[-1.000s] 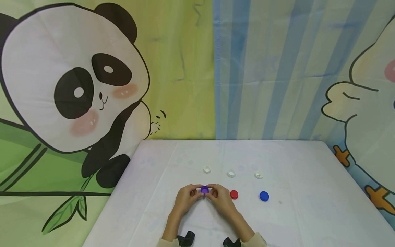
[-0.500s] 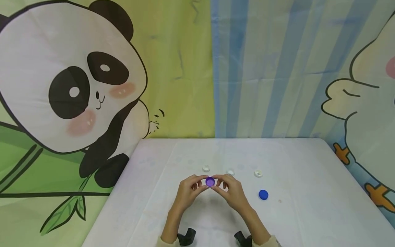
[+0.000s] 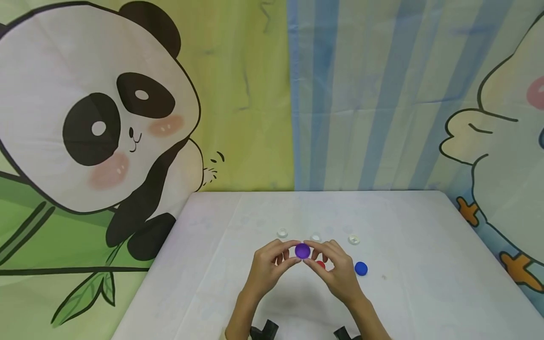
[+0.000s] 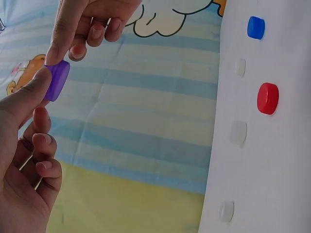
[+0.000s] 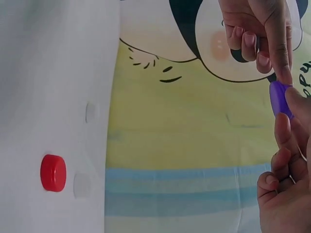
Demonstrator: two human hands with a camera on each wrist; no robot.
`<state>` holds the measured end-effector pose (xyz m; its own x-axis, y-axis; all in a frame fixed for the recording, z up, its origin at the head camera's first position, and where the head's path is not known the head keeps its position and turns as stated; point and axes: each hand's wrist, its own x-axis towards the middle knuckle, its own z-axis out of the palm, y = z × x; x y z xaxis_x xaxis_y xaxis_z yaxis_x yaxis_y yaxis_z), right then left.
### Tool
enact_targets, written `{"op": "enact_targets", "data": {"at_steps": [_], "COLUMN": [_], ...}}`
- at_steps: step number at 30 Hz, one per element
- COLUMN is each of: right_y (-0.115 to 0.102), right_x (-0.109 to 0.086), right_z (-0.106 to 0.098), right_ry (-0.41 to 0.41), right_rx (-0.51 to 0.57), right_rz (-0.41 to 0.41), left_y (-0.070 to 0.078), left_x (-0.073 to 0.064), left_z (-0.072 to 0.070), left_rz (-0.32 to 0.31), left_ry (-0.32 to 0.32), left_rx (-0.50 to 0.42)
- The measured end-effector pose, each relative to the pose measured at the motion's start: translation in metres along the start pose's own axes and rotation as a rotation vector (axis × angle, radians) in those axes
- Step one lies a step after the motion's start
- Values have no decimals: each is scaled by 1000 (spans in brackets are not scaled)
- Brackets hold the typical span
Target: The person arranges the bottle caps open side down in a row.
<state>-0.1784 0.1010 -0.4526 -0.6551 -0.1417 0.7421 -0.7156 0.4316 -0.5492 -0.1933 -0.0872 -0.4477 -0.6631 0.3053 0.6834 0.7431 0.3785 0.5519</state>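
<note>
A round purple bottle cap [image 3: 302,250] is held up in front of me between both hands. My left hand [image 3: 272,267] pinches its left side with thumb and forefinger, while my right hand [image 3: 340,271] pinches the right side the same way. Seen from the left wrist, the purple cap [image 4: 59,80] is clear of the white table and the fingers of both hands meet at its edges. The red cap [image 3: 320,264] lies on the table, partly covered by my right hand in the head view. To the right of that hand sits a blue cap [image 3: 361,268].
Farther back, three small white or clear caps lie in a row: one on the left [image 3: 282,233], a middle cap [image 3: 315,237] partly behind my right fingers, and one on the right [image 3: 354,240]. The white-covered table [image 3: 408,293] ends at printed cloth backdrops [image 3: 250,94].
Both hands have raised the purple cap off the table area and shifted it to the right. Its round face now shows more fully. The other caps stay where they were.
</note>
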Motion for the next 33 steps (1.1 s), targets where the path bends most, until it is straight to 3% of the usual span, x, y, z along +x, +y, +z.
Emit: {"op": "enact_targets", "data": {"at_steps": [5,9,13,17,21,27,33], "right_y": [0,2,4,1,-11,-25,-21], "right_x": [-3,-6,-7,-4,2,7,3], "right_z": [-5,-6,-6,-7,-11,-15,-12], "right_ry": [18,23,44,65,64,47,55], "right_rx": [-16,-47,-24,6,53,59,66], "right_rz": [-32,-7,-22,-53,-73,-76,-77], "left_y": [3,4,11,23,33,26,22], "left_x": [1,1,3,7,13,9,7], "left_z": [3,5,3,-3,-8,-4,-1], "left_rz": [15,-24,-146,-368,-555,-651,-693], "left_ry": [-11,-25,-14,-24,-90,-185,-190], "left_rx": [-28,-74,-159,-255,-326,-415,-440]}}
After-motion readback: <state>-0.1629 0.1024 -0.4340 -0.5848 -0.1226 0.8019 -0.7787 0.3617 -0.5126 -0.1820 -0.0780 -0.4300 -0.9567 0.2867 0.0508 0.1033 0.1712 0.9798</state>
